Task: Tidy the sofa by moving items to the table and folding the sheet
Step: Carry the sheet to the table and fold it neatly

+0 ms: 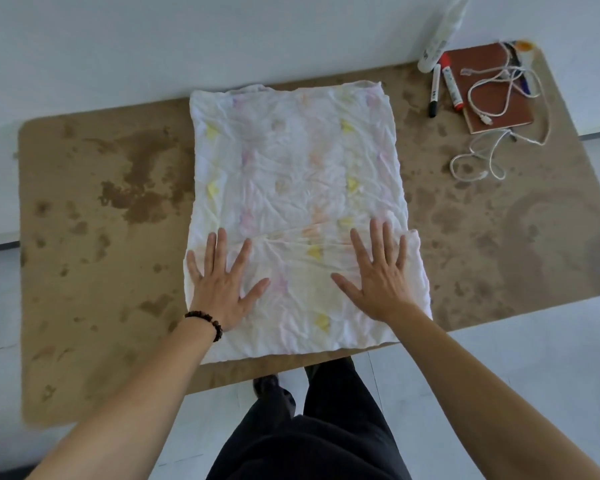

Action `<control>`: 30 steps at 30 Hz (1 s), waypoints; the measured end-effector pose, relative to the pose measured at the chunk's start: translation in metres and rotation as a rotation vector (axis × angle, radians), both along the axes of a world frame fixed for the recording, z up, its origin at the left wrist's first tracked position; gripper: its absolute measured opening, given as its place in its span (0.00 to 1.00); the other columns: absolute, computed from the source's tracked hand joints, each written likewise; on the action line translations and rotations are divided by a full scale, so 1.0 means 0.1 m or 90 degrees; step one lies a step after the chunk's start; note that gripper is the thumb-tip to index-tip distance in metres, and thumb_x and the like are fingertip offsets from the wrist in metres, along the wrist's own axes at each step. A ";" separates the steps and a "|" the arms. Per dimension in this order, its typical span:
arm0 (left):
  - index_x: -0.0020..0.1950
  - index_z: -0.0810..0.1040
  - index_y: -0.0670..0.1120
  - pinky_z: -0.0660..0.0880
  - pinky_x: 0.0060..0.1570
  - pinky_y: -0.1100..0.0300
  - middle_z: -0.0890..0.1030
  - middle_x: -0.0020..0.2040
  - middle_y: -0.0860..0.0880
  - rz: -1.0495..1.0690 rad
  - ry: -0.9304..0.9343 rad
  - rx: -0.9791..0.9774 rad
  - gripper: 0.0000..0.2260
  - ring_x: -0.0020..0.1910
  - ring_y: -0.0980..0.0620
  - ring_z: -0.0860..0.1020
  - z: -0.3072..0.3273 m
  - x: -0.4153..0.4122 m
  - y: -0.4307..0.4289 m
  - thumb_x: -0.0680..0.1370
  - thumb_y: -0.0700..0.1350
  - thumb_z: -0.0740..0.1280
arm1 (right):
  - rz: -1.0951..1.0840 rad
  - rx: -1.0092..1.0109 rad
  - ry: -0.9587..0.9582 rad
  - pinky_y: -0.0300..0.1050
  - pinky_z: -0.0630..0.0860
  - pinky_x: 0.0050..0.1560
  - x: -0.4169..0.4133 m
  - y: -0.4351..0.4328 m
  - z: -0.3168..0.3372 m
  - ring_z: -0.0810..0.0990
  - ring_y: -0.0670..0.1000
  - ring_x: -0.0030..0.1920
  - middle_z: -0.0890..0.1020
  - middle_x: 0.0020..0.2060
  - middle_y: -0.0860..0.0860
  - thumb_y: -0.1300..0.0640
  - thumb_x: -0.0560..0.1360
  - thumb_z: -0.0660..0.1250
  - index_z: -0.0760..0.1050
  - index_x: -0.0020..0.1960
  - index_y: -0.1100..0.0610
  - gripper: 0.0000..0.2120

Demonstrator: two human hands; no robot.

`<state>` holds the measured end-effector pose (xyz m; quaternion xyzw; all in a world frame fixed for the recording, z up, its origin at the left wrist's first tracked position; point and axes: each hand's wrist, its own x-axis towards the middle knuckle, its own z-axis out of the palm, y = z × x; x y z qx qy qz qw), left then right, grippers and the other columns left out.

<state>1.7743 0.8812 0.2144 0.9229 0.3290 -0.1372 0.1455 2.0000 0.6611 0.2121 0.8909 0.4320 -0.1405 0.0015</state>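
Observation:
A white sheet (pixel 298 174) with faint pink and yellow marks lies folded into a rectangle in the middle of the brown, stained table (pixel 94 209). My left hand (pixel 222 285) presses flat on the sheet's near left part, fingers spread. My right hand (pixel 378 275) presses flat on its near right part, fingers spread too. A bead bracelet sits on my left wrist. The sofa is out of view.
At the table's far right lie a brown notebook (pixel 499 109), a tangled white cable (pixel 492 157), a black marker (pixel 434 91), a red marker (pixel 451 83) and a white bottle (pixel 440 32). A white wall stands behind. My legs are at the near edge.

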 end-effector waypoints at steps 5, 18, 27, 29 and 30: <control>0.81 0.48 0.57 0.48 0.68 0.27 0.41 0.81 0.44 -0.054 -0.018 0.000 0.43 0.79 0.42 0.41 0.06 -0.74 -0.56 0.72 0.77 0.52 | -0.051 0.031 0.028 0.72 0.39 0.74 -0.65 -0.77 0.01 0.41 0.64 0.80 0.42 0.81 0.59 0.18 0.67 0.54 0.46 0.82 0.47 0.54; 0.70 0.76 0.49 0.74 0.55 0.36 0.69 0.73 0.39 -0.035 -0.023 -0.057 0.23 0.71 0.36 0.68 0.06 -0.99 -0.80 0.76 0.37 0.71 | -0.146 0.085 0.097 0.70 0.79 0.48 -0.80 -1.21 -0.04 0.63 0.72 0.73 0.70 0.72 0.62 0.60 0.74 0.75 0.74 0.72 0.54 0.28; 0.65 0.79 0.42 0.75 0.60 0.48 0.78 0.64 0.40 -0.042 -0.193 -0.037 0.14 0.62 0.40 0.76 0.46 -1.24 -0.74 0.80 0.38 0.66 | -0.115 0.193 0.007 0.59 0.82 0.44 -0.99 -1.13 0.61 0.82 0.63 0.52 0.85 0.48 0.57 0.63 0.72 0.74 0.83 0.57 0.61 0.13; 0.59 0.81 0.41 0.79 0.50 0.51 0.80 0.58 0.43 -0.053 -0.270 0.024 0.10 0.53 0.43 0.80 0.57 -1.36 -0.74 0.79 0.40 0.67 | -0.115 0.222 -0.022 0.58 0.81 0.46 -1.09 -1.12 0.72 0.83 0.62 0.50 0.85 0.46 0.56 0.62 0.71 0.75 0.83 0.55 0.60 0.12; 0.57 0.82 0.41 0.80 0.43 0.53 0.81 0.55 0.45 -0.064 -0.301 0.057 0.09 0.47 0.44 0.80 0.61 -1.43 -0.74 0.79 0.42 0.65 | -0.113 0.237 -0.038 0.58 0.81 0.47 -1.15 -1.14 0.76 0.83 0.61 0.49 0.85 0.45 0.56 0.62 0.71 0.75 0.83 0.54 0.60 0.12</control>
